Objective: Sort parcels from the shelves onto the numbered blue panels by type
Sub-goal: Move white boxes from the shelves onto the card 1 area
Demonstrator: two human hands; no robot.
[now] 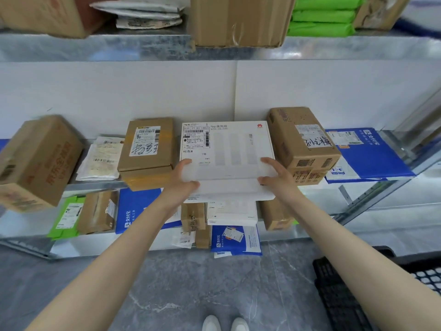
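A flat white box [229,149] with a shipping label at its top left lies on the middle shelf, its front edge jutting past the shelf lip. My left hand [183,177] grips its front left corner and my right hand [274,174] grips its front right corner. Brown cartons flank it: one with a handwritten label [148,149] on the left, another [303,142] on the right. No numbered blue panel is in view.
A large carton [35,161] sits tilted at far left, with white mailers [100,161] beside it. Blue mailers [367,156] lie at the right. The lower shelf holds green, blue and brown parcels [95,211]. Green bags [322,15] top the upper shelf. A black crate [338,290] stands on the floor.
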